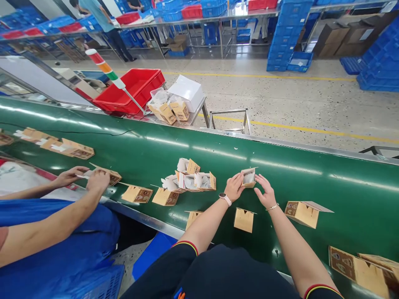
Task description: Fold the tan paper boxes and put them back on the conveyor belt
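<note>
A small open cardboard box (249, 185) sits on the green conveyor belt in front of me, with whitish wrapped contents inside. My left hand (234, 187) grips its left side, fingers together along the wall. At the box's right edge is my right hand (264, 192), fingers spread and thumb apart, with nothing held in it. Closer to me stands a closed box (244, 220) with a thin flap on top. Left of my hands, several open boxes (190, 182) with raised white flaps are clustered together.
A co-worker's hands (98, 180) handle another box at left. More boxes stand on the belt, including one with a raised flap (304, 214) at right. Beyond the belt are a red bin (134, 89), a signal light pole (106, 68) and stacked blue crates (285, 37).
</note>
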`<state>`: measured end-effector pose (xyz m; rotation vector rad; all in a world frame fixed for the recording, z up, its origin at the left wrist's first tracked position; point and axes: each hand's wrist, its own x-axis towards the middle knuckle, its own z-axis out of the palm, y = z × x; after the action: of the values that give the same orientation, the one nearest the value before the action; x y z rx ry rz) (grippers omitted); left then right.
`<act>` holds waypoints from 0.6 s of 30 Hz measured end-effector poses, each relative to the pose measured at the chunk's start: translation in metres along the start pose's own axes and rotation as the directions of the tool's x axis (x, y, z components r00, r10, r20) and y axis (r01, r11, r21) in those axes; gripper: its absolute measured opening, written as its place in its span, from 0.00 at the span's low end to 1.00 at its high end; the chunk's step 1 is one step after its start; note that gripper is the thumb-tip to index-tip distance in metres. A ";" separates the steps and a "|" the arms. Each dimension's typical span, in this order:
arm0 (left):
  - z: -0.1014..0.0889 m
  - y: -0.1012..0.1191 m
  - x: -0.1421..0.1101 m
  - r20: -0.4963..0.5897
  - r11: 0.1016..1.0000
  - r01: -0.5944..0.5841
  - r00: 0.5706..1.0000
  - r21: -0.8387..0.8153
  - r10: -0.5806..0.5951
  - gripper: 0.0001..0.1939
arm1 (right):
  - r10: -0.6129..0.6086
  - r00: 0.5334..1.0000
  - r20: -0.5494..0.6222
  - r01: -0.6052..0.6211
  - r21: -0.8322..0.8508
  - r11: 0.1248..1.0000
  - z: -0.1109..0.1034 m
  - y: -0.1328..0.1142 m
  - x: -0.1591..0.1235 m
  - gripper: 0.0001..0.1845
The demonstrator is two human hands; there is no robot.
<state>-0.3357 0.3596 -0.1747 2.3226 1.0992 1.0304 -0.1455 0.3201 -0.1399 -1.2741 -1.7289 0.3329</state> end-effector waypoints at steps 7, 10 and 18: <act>0.010 0.019 0.017 0.044 0.990 -0.061 0.997 0.129 0.056 0.19 | -0.059 0.987 0.152 0.089 -0.199 0.976 -0.018 0.021 0.014 0.16; 0.010 0.030 0.028 0.063 0.999 -0.016 0.998 0.034 0.014 0.13 | 0.068 0.985 0.159 -0.062 -0.045 0.997 -0.018 0.022 0.019 0.17; 0.024 0.061 0.042 -0.089 0.605 0.402 0.780 -0.687 -0.620 0.16 | 0.512 0.850 -0.123 -0.488 0.178 0.854 0.012 0.031 0.001 0.20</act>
<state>-0.2691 0.3535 -0.1359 1.1980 1.1922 1.2974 -0.1360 0.3376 -0.1663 -1.5916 -1.1861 0.6210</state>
